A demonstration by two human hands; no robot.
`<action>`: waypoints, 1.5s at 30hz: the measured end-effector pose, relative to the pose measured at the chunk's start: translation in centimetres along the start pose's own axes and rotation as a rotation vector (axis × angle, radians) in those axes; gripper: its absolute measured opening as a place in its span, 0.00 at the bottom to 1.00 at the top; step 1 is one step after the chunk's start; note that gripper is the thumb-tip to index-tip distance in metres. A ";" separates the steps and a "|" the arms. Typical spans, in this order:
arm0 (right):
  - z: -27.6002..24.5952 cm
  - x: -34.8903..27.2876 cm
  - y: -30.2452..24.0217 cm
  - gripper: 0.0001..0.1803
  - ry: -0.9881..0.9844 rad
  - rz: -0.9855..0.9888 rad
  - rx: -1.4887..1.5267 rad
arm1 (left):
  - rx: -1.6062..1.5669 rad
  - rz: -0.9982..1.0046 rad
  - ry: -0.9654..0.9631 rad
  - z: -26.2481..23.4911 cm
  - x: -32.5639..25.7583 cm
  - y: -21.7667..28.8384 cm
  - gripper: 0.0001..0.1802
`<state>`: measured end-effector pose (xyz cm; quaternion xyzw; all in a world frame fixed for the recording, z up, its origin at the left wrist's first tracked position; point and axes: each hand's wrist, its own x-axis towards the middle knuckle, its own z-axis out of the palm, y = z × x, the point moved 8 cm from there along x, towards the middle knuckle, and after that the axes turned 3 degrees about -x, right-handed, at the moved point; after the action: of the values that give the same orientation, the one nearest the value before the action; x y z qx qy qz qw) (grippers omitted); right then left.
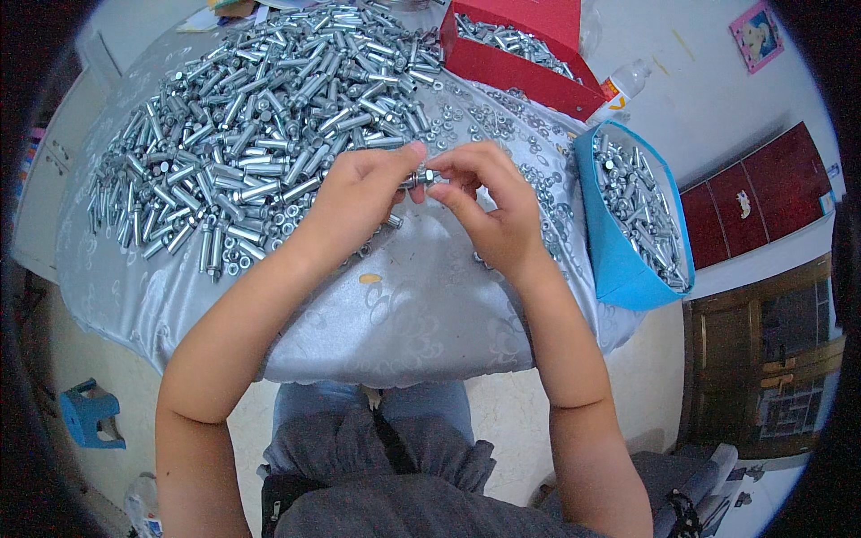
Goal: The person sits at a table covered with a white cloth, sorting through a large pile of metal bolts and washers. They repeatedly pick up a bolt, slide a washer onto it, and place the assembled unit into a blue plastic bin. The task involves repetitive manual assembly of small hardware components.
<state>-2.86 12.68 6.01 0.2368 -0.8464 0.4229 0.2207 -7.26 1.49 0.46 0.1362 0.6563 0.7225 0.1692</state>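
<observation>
My left hand (359, 199) and my right hand (489, 202) meet above the middle of a round table covered with a silvery cloth (395, 305). Between their fingertips they hold one small silver bolt (421, 177); the left pinches its shaft, and the right's fingers close on a nut at its end. A big heap of silver bolts (260, 117) covers the table's left and far side, just beyond my left hand. Loose nuts (538, 170) lie scattered to the right of my right hand.
A blue box (628, 260) with several bolts hangs at the table's right edge. A red box (511, 63) with more bolts stands at the back right, a plastic bottle (623, 85) beside it. A blue stool (90, 412) sits on the floor at lower left.
</observation>
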 end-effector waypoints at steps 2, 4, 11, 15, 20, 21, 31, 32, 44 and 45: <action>0.3 -0.1 -0.1 0.11 -0.034 -0.011 -0.042 | 0.019 0.004 0.055 -0.4 0.3 -0.3 0.24; 0.5 -0.1 0.0 0.11 -0.065 -0.019 -0.065 | 0.065 0.065 0.083 -0.7 0.4 -0.1 0.23; 0.4 -0.1 -0.7 0.09 -0.013 -0.139 -0.191 | 0.047 0.179 0.130 -0.8 0.6 0.2 0.15; 0.8 -0.5 0.8 0.08 -0.066 -0.028 -0.179 | -0.188 0.003 0.111 0.1 0.0 -0.6 0.14; 0.0 -0.6 1.3 0.08 -0.047 0.012 -0.126 | -0.374 -0.175 0.027 1.1 -0.3 -1.5 0.14; -0.2 -0.5 0.6 0.09 -0.020 0.012 -0.114 | -0.365 -0.180 0.038 1.0 -0.3 -1.6 0.14; 0.3 -0.4 -0.9 0.09 -0.074 -0.321 -0.410 | -0.336 -0.205 0.038 0.8 -0.6 -1.7 0.14; 0.0 -0.6 -0.2 0.09 -0.107 -0.274 -0.405 | -0.331 -0.216 0.031 0.9 -0.6 -1.7 0.14; 0.0 -0.2 -0.6 0.13 -0.074 -0.214 -0.307 | -0.310 -0.183 0.050 0.6 -0.4 -1.7 0.13; 0.0 -0.4 -0.4 0.13 -0.114 -0.266 -0.377 | -0.302 -0.183 0.043 0.6 -0.4 -1.8 0.13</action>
<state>-2.30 12.58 6.02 0.3240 -0.8829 0.2105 0.2667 -6.47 2.03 -1.23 0.0334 0.5533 0.7972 0.2390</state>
